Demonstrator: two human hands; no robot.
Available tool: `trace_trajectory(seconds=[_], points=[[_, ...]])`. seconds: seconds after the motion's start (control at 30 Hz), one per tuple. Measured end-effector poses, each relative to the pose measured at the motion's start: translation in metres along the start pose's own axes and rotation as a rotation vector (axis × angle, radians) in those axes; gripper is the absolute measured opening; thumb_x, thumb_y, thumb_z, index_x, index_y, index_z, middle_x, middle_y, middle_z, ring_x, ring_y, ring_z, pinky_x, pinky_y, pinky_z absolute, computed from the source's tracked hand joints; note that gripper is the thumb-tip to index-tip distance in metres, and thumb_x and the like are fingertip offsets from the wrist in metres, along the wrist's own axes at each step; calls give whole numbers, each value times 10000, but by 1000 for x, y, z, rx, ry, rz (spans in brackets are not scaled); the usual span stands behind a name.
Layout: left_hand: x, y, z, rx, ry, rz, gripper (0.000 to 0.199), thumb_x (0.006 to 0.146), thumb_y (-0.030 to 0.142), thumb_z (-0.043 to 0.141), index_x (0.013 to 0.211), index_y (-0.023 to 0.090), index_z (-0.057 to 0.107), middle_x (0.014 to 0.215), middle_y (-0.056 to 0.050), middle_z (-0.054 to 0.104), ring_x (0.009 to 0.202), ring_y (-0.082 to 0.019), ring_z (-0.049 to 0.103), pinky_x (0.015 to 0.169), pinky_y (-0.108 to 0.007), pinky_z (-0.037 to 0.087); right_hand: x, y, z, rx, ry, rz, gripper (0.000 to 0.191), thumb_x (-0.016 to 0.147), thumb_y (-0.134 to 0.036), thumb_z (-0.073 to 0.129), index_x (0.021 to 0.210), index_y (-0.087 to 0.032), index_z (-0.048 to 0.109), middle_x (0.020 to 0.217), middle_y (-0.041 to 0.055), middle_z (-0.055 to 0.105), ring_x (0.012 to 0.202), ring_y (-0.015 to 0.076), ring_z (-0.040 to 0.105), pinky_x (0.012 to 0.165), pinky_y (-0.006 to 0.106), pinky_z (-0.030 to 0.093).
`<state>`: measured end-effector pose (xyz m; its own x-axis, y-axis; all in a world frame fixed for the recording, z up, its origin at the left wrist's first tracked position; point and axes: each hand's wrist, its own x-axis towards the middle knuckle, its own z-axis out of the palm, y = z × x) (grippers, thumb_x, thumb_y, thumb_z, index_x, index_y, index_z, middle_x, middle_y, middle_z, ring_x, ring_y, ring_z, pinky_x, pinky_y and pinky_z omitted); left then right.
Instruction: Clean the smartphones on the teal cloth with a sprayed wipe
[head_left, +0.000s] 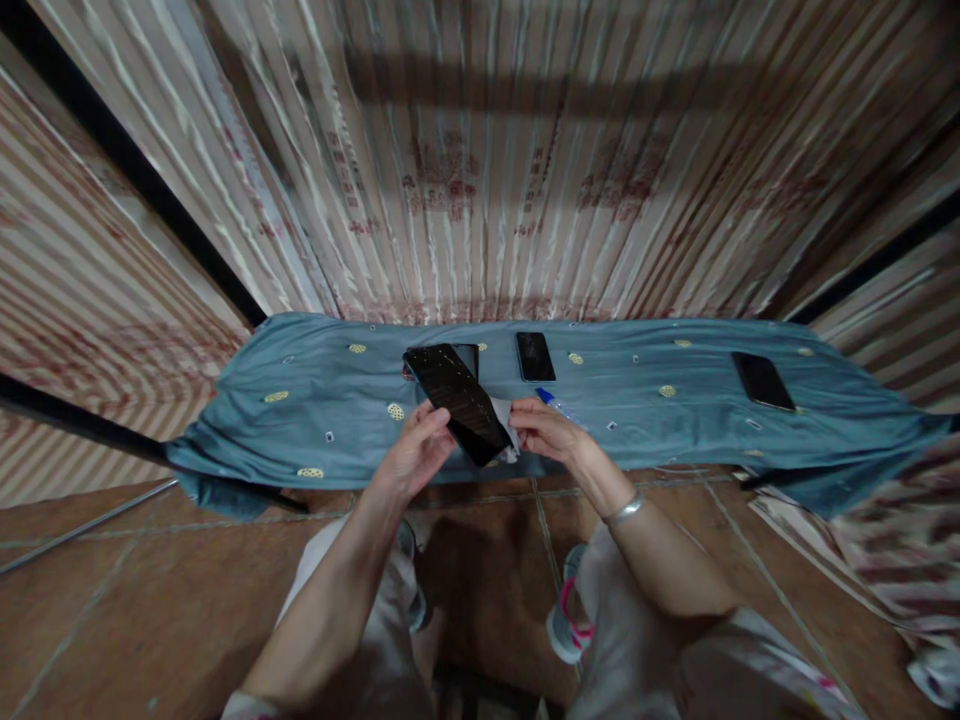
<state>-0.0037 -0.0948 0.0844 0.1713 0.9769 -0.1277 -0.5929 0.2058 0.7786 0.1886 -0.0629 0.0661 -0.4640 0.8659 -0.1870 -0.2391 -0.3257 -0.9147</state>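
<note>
Over a bench draped in smooth, lightly rumpled blue-green fabric [622, 425] with small yellow motifs, a glossy black rectangular tablet [459, 398] is held at a tilt, its flat screen flecked with light specks. Soft, crumpled whitish cloth [508, 425] shows at its right edge. Behind hangs a pleated beige curtain [487, 180] with reddish floral print; brown tiles [480, 560] with pale joints lie below.

The tablet partly covers a dark flat object [468, 356] on the fabric. A black phone [535, 357] lies just beyond the hands, another dark phone [763, 381] well apart to the right. Next to the right hand [544, 428] is a clear item with a blue end [553, 402], partly hidden.

The tablet sits between the hands: the left hand [424, 445] grips its near left edge, thumb on top, while the right hand, fingers closed, pinches the cloth against its right side.
</note>
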Motion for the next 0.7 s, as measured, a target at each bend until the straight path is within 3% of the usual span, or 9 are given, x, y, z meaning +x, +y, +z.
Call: trace_trajectory(seconds=[0.13,0.33,0.53,0.7], points=[[-4,-4,3,7,-34,-12,308,554,243,804,824,184,669,907,-49,737,1112,-288,608,989,-421,449,-1,-3,-9,16,-103,93,187,565,-241,762,570,-156,596,475,-34,587,409,84,515,429,188,401],[-11,-5,13,13,-106,-3,711,491,198,819,1173,214,618,1121,-66,700,1168,-297,575,1023,-442,417,0,-5,-16,36,-76,80,187,499,-245,748,539,-160,586,427,-67,523,351,62,432,361,176,327],[-14,-7,16,80,-60,31,809,497,97,789,1260,233,557,1168,-72,680,1190,-272,564,1039,-422,407,2,-8,-15,41,-23,96,199,523,-257,749,534,-171,571,383,-97,443,316,45,351,316,169,271],[-13,-8,16,93,-21,97,813,485,113,811,1253,216,565,1153,-71,689,1175,-274,572,1034,-412,417,7,-4,-14,101,72,101,212,555,-268,787,670,-152,651,478,-65,564,386,65,472,380,171,375]])
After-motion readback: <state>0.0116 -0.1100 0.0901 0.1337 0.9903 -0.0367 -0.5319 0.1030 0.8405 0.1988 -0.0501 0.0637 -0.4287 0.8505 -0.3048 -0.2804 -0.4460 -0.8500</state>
